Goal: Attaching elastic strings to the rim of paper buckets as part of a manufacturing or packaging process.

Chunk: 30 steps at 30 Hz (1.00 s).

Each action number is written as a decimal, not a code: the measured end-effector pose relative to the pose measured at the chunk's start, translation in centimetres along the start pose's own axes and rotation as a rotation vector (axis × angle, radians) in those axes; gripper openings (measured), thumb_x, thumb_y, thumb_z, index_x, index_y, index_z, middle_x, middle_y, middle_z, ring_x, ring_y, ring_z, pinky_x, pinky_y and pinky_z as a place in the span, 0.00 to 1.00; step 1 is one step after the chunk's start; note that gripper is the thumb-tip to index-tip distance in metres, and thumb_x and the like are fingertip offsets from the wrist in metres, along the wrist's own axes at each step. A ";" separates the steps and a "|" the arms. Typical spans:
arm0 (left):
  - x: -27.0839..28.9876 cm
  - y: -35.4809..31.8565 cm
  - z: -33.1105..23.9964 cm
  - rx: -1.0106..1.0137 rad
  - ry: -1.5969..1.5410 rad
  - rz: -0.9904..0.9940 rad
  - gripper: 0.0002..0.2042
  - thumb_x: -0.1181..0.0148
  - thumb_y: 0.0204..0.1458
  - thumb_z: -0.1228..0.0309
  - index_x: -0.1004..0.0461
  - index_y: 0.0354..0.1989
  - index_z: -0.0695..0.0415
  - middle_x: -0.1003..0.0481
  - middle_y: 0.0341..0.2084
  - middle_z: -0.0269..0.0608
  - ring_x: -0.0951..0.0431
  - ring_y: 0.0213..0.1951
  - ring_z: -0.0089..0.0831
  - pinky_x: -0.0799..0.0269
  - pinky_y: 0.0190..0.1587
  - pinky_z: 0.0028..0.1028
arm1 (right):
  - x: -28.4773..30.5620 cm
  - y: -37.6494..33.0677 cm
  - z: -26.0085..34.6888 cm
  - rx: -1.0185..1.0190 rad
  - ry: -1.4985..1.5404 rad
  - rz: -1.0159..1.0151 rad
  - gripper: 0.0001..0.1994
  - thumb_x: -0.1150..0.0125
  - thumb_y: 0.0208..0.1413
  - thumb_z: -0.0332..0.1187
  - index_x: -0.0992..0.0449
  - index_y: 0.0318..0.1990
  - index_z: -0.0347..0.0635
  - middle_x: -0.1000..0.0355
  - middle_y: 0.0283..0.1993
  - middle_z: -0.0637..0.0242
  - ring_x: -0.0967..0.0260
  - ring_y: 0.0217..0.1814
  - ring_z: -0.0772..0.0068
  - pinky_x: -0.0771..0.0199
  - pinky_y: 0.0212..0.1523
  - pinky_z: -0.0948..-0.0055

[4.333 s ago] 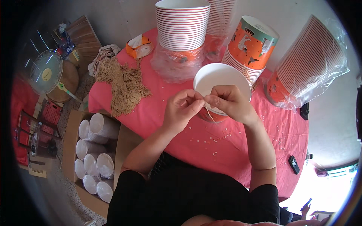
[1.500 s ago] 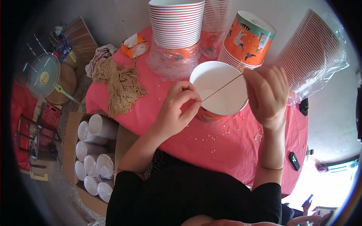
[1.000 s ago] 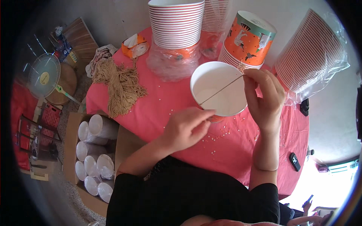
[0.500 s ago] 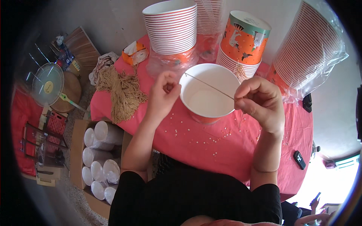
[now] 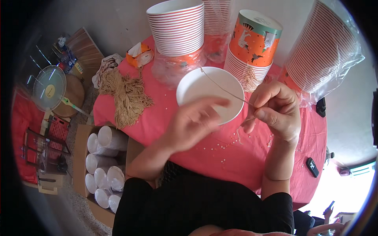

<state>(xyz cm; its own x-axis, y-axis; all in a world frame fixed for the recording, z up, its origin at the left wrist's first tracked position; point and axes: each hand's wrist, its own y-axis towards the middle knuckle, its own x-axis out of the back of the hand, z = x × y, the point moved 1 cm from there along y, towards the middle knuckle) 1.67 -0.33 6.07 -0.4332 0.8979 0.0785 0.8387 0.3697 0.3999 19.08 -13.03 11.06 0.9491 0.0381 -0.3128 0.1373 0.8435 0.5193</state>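
Observation:
In front of me a white-lined paper bucket (image 5: 193, 84) is tipped with its mouth toward me. A thin tan cord (image 5: 220, 87) runs from its far rim across the mouth to my right hand (image 5: 277, 114). Thumb and fingers of that hand pinch the cord, and a loose end dangles below them. My left hand (image 5: 197, 122) is blurred by motion over the near edge of the bucket. Its fingers look spread, with nothing visible in them. Part of the bucket's near rim is hidden behind this hand.
A bundle of tan cords (image 5: 128, 96) lies left on the pink tablecloth (image 5: 197, 153). Behind stand bucket stacks (image 5: 177, 31), an upturned orange bucket (image 5: 256, 39) and bagged stacks (image 5: 319, 51). Small paper dots are scattered nearby. A carton (image 5: 100, 214) of wrapped cups sits lower left.
My left hand has left the bucket's left rim and swung right toward my right hand. The bucket has shifted left and tilted toward me. My right hand keeps its pinch on the cord.

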 end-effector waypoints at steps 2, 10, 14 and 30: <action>-2.7 -0.9 -0.2 0.077 -0.281 0.156 0.15 0.48 0.61 0.74 0.32 0.56 0.65 0.25 0.33 0.35 0.27 0.34 0.18 0.30 0.39 0.20 | -0.3 0.0 -0.3 0.019 -0.001 -0.002 0.07 0.42 0.52 0.13 0.29 0.37 0.28 0.27 0.32 0.56 0.22 0.29 0.62 0.18 0.31 0.70; -0.9 -2.6 1.4 0.178 -0.298 -0.017 0.07 0.45 0.61 0.75 0.26 0.42 0.66 0.23 0.29 0.39 0.28 0.24 0.16 0.32 0.26 0.16 | 2.8 0.4 -0.2 0.214 -0.036 -0.154 0.06 0.46 0.56 0.16 0.31 0.41 0.29 0.25 0.32 0.55 0.22 0.30 0.60 0.17 0.33 0.68; 0.4 -4.1 1.4 0.131 -0.152 -0.098 0.07 0.45 0.61 0.77 0.27 0.43 0.67 0.23 0.31 0.40 0.27 0.25 0.17 0.32 0.27 0.17 | 3.7 0.9 -0.7 0.208 -0.039 -0.224 0.05 0.47 0.58 0.17 0.30 0.40 0.29 0.25 0.33 0.56 0.22 0.31 0.62 0.17 0.34 0.69; 1.7 -2.9 0.3 -0.252 0.704 -0.348 0.04 0.37 0.52 0.80 0.23 0.35 0.63 0.25 0.25 0.37 0.29 0.22 0.19 0.37 0.22 0.20 | -0.1 0.3 -4.5 -0.126 -0.822 -0.069 0.20 0.38 0.49 0.21 0.28 0.52 0.37 0.27 0.40 0.55 0.28 0.28 0.66 0.27 0.32 0.69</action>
<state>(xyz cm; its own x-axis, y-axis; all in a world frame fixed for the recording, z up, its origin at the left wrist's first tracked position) -1.39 0.22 4.74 -0.8302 0.3513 0.4328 0.5556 0.4587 0.6935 17.72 -10.38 7.67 0.8510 -0.3779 0.3646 0.2164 0.8850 0.4122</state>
